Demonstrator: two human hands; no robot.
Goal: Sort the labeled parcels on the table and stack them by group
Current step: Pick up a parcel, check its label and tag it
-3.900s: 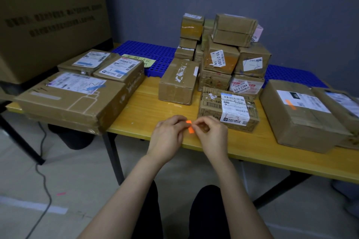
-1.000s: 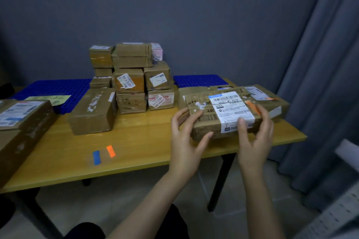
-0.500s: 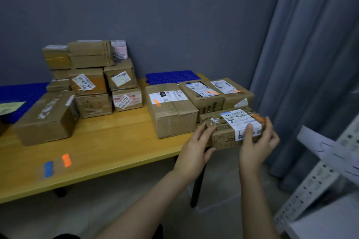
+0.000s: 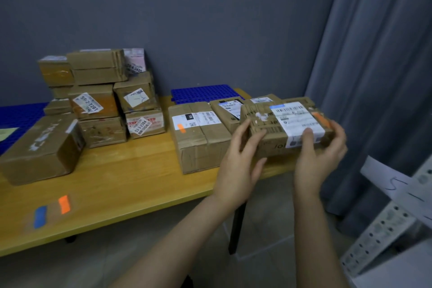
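I hold a flat brown parcel (image 4: 280, 124) with a white label and an orange sticker at its right end, at the table's right end. My left hand (image 4: 240, 161) grips its left end, my right hand (image 4: 318, 156) grips its right end with the thumb on the label. It sits over a parcel with a white label (image 4: 228, 110), whether touching or apart I cannot tell. Beside them lies a larger parcel with an orange sticker (image 4: 198, 133). A stack of several small labeled parcels (image 4: 102, 98) stands at the back, and a long brown parcel (image 4: 42, 147) lies at the left.
The yellow table (image 4: 131, 177) carries a blue and an orange sticker (image 4: 51, 210) near its front edge. Blue perforated mats (image 4: 201, 92) lie along the back. A grey curtain (image 4: 378, 77) hangs at the right, with a white metal rack (image 4: 385, 229) and paper below it.
Both hands have carried the flat parcel from the table's middle to its right end and raised it over the parcels there. The view swung right.
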